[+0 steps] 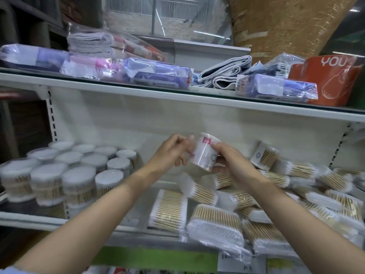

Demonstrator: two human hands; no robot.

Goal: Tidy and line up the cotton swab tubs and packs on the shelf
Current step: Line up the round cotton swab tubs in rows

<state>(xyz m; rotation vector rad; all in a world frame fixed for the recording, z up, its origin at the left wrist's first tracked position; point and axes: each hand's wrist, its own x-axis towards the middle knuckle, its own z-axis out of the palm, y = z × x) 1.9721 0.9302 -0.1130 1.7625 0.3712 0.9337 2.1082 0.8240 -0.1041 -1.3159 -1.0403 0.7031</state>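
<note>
One tub (203, 153) held tilted above the shelf (59, 220).
Grip: right hand (231, 161) curled round it, left hand (173, 151) pinching its side; upright tubs (79, 175) left end, loose packs (215, 230) right.

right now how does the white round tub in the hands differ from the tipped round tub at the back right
The white round tub is held in the air by the left hand and right hand; the tipped round tub rests among swab packs. The held one shows white wrap, the tipped one wooden sticks. Both are tilted.

white shelf (29, 217) carries upright swab tubs (79, 171) and jumbled swab packs (215, 228).
</note>
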